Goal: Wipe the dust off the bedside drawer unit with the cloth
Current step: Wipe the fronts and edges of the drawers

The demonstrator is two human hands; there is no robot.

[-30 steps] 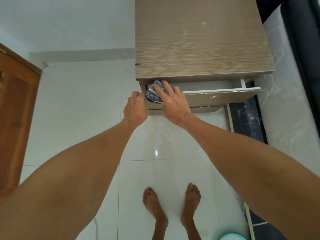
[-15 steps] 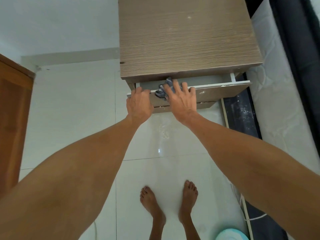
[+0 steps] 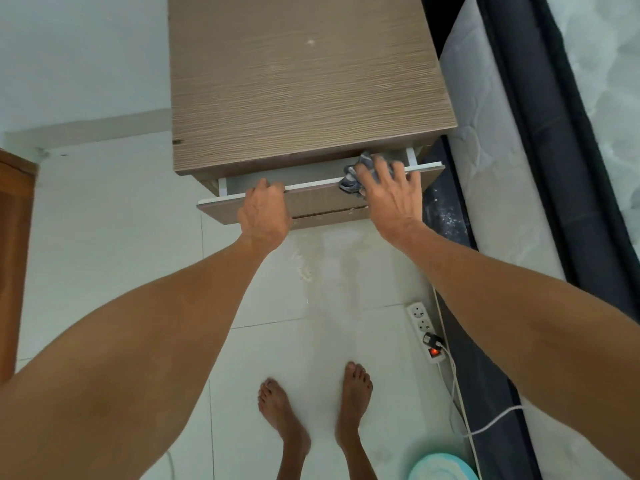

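Observation:
The brown wood-grain bedside drawer unit (image 3: 304, 81) stands in front of me with its top drawer (image 3: 322, 199) pulled partly out. My left hand (image 3: 265, 211) grips the white top edge of the drawer front, left of the middle. My right hand (image 3: 391, 192) presses a crumpled grey cloth (image 3: 356, 171) onto the right end of that same edge, fingers spread over it. Most of the cloth is hidden under the hand. The lower drawer front shows just beneath.
A mattress (image 3: 491, 150) on a dark bed frame runs along the right. A white power strip (image 3: 424, 330) with a lit red switch and cables lies on the tiled floor by the bed. A teal round object (image 3: 441, 467) is at the bottom. A wooden door (image 3: 14, 254) stands left. Bare feet below.
My right hand has slid the cloth along the drawer's top edge from the left end to the right end. My left hand has stayed gripping the drawer front.

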